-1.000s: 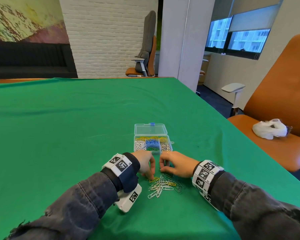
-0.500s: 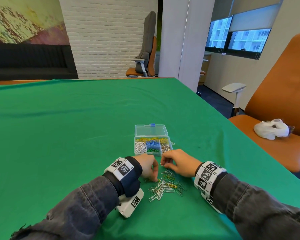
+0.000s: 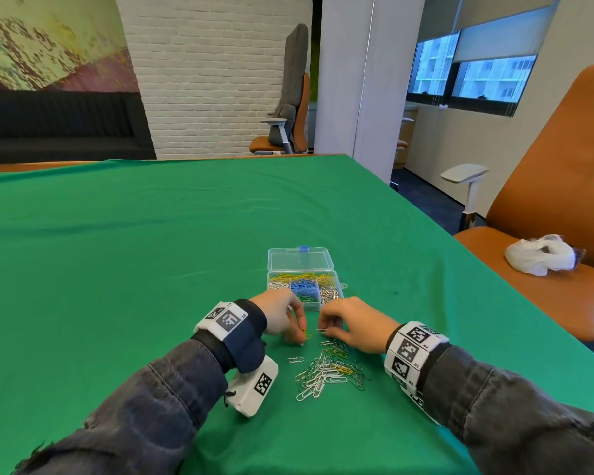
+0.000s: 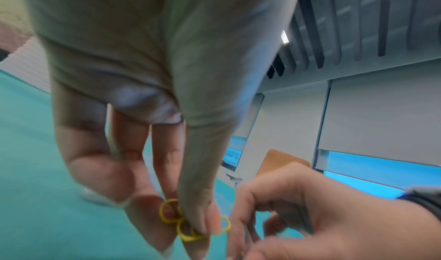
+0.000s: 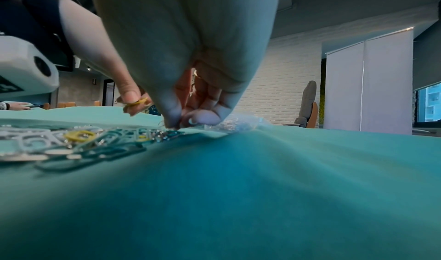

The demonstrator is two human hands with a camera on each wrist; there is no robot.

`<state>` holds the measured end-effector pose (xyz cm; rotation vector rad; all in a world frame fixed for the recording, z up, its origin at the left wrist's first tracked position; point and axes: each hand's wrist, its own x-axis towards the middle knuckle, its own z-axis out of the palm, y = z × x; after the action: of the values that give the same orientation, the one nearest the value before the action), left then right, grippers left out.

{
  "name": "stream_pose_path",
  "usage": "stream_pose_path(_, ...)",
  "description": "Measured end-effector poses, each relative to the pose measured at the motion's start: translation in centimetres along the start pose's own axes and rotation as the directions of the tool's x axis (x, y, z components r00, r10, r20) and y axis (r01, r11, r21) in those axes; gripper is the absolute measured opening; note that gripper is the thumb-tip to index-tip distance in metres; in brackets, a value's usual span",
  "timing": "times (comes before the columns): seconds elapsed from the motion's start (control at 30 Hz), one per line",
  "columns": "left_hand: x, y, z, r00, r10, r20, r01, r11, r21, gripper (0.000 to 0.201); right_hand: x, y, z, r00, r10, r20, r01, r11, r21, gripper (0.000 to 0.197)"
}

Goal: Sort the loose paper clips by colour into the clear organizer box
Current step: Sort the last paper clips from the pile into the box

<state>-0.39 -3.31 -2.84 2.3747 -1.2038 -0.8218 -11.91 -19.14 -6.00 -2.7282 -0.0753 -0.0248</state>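
Note:
A clear organizer box (image 3: 302,287) stands open on the green cloth, its lid laid back; its compartments hold yellow, white, blue, green and silver clips. A heap of loose paper clips (image 3: 328,371) lies nearer me, between my wrists. My left hand (image 3: 285,320) hovers just above the cloth and pinches yellow paper clips (image 4: 188,224) between thumb and fingers. My right hand (image 3: 347,323) is beside it, with thumb and forefinger pinching a silver paper clip (image 3: 322,330) at the heap's far edge. The two hands nearly touch.
The green table (image 3: 151,252) stretches far to the left and back. An orange chair (image 3: 546,241) with a white plastic bag (image 3: 540,257) stands past the table's right edge. A lone silver clip (image 3: 295,360) lies left of the heap.
Both hands have lifted off the heap and drawn toward the box. The left one came up with yellow clips, the right one with a silver clip.

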Motion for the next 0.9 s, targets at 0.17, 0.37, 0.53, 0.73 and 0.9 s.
stream_pose_path(0.17,0.1,-1.1,-3.0,0.975,-0.015,-0.223,-0.008,0.995,-0.101,0.012,-0.1,-0.3,0.0,1.0,-0.001,0.013,0.001,1.0,-0.031,0.006)
stream_pose_path(0.37,3.3,-2.2,-6.6,0.894,-0.043,-0.446,0.04,0.999,-0.017,0.016,0.1,-0.7,0.2,1.0,-0.01,0.007,0.011,0.998,-0.06,0.007)
stream_pose_path(0.53,5.6,-2.1,-7.1,0.909,-0.023,-0.416,0.081,0.989,0.123,0.014,0.1,-0.5,0.2,1.0,-0.011,0.009,0.011,0.998,-0.061,0.007)
stream_pose_path(0.73,6.2,-1.8,-6.8,0.909,0.023,-0.415,0.043,0.988,0.15,0.011,0.2,-0.4,0.1,1.0,0.003,-0.021,-0.005,0.998,-0.068,0.009)
stream_pose_path(0.9,4.8,-1.6,-6.1,0.916,0.07,-0.395,-0.032,0.994,0.101,0.012,0.3,-0.5,0.1,0.994,0.036,-0.105,-0.043,0.997,-0.06,0.012)
